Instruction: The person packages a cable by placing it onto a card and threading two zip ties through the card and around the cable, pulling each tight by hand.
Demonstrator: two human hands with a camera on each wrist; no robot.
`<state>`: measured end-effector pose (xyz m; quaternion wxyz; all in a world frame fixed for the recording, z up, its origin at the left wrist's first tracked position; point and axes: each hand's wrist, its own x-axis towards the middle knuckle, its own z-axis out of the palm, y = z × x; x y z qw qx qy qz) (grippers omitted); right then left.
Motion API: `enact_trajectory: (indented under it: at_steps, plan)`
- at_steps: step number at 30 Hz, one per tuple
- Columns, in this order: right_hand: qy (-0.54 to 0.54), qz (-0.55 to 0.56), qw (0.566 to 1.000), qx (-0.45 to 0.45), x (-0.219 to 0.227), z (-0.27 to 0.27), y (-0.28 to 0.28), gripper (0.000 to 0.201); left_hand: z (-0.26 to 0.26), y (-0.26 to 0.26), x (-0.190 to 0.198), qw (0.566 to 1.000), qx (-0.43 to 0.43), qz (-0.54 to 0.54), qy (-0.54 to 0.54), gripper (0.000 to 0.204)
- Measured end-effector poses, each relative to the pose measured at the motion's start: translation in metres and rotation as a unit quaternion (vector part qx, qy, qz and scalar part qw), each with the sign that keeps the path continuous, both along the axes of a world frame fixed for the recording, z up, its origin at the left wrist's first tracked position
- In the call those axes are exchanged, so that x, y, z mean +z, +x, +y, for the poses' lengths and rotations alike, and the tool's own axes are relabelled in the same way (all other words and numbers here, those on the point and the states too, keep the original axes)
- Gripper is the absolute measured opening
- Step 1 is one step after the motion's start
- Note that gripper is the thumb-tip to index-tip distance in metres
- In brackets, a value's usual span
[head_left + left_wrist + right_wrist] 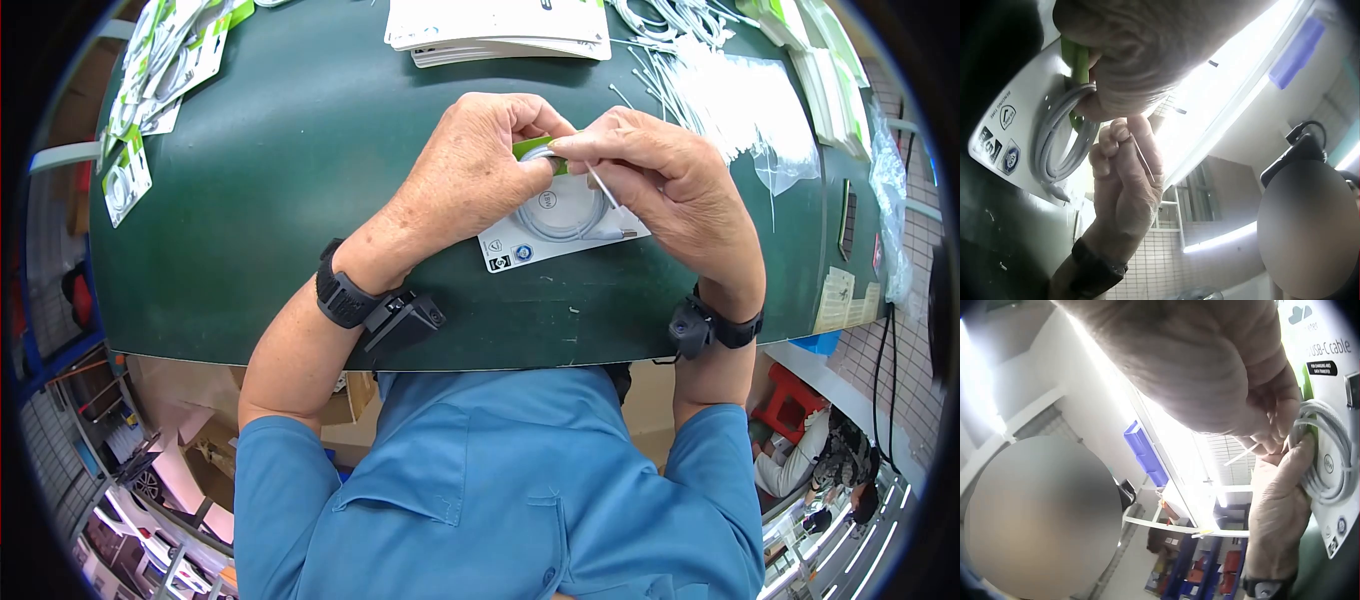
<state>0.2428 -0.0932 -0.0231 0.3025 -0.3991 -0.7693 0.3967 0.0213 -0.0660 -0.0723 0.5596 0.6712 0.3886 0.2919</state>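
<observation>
We start from the coiled white cable [565,215], which lies flat on its printed backing card [520,245] at the near edge of the green table [300,200], right in front of us. The coil's top meets the green strip of the card, and that spot is where both our hands converge. Our left hand [470,170] comes at the coil from the left, fingers curled over the card's upper edge and pinching cable and card together. Our right hand [665,175] comes from the right, thumb and forefinger nipping a thin white tie [602,188] whose long axis slants down toward the coil. Both hands sit equally close to the cable's top. Beyond the card lie a stack of cards [500,30] and loose white ties [720,90].
</observation>
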Motion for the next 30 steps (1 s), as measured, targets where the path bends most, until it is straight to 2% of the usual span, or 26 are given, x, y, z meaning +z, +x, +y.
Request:
enact_trajectory:
  at_steps: [4,7,10,13,19,22,25,30]
  plan:
    - [-0.04,0.012,0.999,0.029,0.004,0.001,0.006,0.019,0.0,-0.002,0.005,1.0,0.011,0.012,0.008,0.026]
    - [-0.082,0.067,0.994,-0.027,0.003,-0.004,0.002,0.019,0.0,-0.003,0.006,0.999,0.012,0.012,0.031,0.028]
    - [-0.057,0.068,0.994,-0.063,0.001,-0.006,-0.002,0.02,0.001,-0.004,0.005,0.999,0.015,0.007,0.039,0.028]
    - [-0.006,0.061,0.994,-0.092,-0.004,-0.008,-0.007,0.02,0.001,-0.005,0.008,1.0,0.018,0.001,0.016,0.028]
    - [0.151,-0.02,0.984,-0.092,0.002,-0.009,-0.015,0.021,0.002,-0.008,0.013,1.0,0.024,-0.016,-0.012,0.03]
    - [0.211,0.0,0.972,-0.106,-0.004,-0.008,-0.019,0.021,0.002,-0.009,0.015,0.999,0.032,-0.028,-0.016,0.031]
    - [0.274,-0.007,0.959,-0.075,-0.006,-0.005,-0.02,0.023,0.002,-0.012,0.02,0.998,0.034,-0.041,-0.024,0.031]
    - [0.33,0.015,0.941,-0.074,-0.011,-0.005,-0.02,0.029,0.002,-0.016,0.027,0.999,0.033,-0.04,-0.011,0.031]
